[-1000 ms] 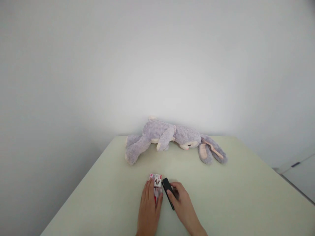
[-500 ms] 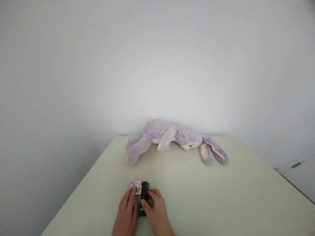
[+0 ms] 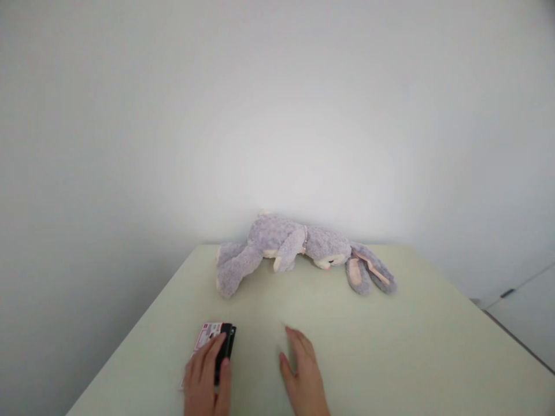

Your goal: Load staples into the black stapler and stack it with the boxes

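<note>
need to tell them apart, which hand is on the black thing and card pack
The left hand covers the black object and card pack; the right hand rests apart.

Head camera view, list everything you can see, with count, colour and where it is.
plush rabbit: one, grey-lilac with cream and pink, lying on its side at the table's far edge
small packet: one, white and red, near left of table, under the left hand
black object: one, black, against the packet's right side
table: one, pale green
cabinet: one, white, far right
left hand: one, resting on packet and black object
right hand: one, open, flat on table
</note>
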`<control>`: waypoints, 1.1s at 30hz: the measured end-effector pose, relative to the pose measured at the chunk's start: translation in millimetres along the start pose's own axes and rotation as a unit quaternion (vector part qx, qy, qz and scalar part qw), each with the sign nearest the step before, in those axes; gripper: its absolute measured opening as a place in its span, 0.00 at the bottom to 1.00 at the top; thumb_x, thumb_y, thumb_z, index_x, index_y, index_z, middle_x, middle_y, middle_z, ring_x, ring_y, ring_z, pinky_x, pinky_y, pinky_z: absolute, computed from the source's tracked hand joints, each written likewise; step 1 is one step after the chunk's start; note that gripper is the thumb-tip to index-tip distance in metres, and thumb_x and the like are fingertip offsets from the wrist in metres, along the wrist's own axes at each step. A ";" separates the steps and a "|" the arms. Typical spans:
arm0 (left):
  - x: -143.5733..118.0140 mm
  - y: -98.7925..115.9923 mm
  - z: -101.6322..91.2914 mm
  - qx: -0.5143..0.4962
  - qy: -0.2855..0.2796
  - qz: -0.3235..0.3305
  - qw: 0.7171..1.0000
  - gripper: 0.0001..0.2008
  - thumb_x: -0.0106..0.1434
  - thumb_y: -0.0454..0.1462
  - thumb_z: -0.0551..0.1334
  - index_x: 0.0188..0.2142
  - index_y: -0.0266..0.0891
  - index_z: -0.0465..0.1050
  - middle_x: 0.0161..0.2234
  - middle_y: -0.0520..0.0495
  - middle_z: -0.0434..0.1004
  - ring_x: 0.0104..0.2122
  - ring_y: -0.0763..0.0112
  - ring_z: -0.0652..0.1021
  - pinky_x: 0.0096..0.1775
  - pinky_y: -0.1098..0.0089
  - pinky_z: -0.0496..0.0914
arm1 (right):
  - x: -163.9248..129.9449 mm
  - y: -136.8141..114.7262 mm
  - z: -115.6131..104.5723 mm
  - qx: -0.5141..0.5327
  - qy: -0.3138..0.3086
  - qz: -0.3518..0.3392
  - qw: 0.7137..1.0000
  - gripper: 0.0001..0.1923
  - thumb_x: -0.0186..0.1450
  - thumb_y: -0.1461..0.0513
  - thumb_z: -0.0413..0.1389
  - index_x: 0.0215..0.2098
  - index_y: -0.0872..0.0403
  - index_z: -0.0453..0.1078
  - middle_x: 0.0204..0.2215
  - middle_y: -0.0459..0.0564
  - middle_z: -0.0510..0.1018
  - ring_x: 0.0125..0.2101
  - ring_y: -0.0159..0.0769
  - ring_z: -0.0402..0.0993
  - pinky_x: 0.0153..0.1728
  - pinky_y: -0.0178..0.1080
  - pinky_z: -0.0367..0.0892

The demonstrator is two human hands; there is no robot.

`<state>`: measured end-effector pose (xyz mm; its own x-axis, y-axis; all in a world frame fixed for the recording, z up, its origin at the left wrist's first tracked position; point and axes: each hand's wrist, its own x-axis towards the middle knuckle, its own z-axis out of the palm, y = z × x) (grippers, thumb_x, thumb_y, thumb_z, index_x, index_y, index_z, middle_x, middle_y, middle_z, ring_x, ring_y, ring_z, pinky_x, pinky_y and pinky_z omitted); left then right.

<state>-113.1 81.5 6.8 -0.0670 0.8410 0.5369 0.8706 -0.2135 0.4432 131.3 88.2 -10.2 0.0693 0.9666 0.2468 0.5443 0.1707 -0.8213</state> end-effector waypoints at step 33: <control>-11.1 73.1 102.2 0.062 -0.189 0.161 0.967 0.35 0.71 0.46 0.55 0.73 0.55 0.40 0.73 0.51 0.49 0.70 0.53 0.59 0.64 0.44 0.63 | -15.0 75.8 -85.5 -0.296 -0.061 -0.040 0.952 0.33 0.73 0.50 0.48 0.72 0.33 0.42 0.71 0.40 0.52 0.70 0.56 0.51 0.65 0.67 0.54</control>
<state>1.1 107.4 -40.1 0.3788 0.8678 0.3217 0.8702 -0.4522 0.1954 243.0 70.4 -32.2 -0.0708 0.9760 0.2060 0.9225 0.1426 -0.3586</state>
